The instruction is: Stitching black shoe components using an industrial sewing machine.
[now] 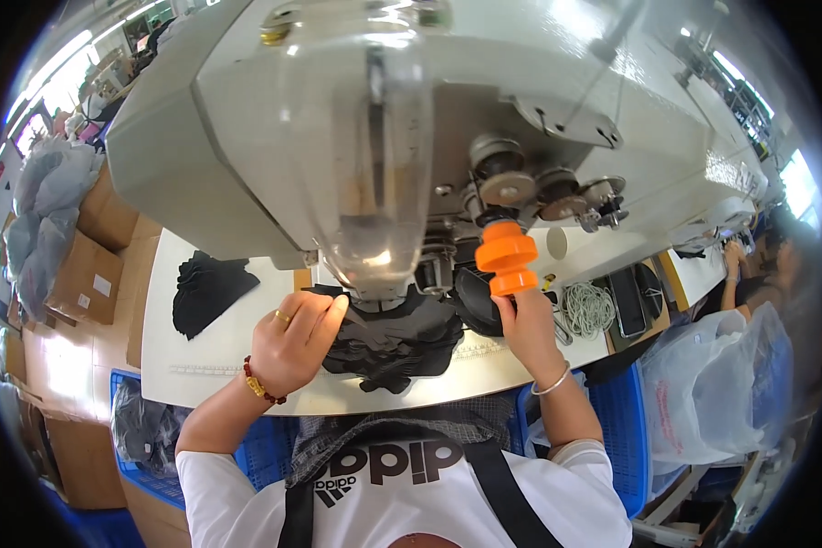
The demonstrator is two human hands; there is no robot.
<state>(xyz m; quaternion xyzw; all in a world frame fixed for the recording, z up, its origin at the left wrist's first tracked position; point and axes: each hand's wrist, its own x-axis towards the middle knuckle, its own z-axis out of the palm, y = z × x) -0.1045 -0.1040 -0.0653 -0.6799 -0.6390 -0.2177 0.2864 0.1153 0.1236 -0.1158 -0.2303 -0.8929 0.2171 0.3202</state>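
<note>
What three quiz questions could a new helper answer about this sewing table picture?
1. True or false: the right hand touches the orange knob.
2. Which lies under the left hand? A) black fabric pieces B) white cord C) a cardboard box
3. What colour is the bin beside the person's right arm?

Key: 1 true. 2 A. 3 blue.
</note>
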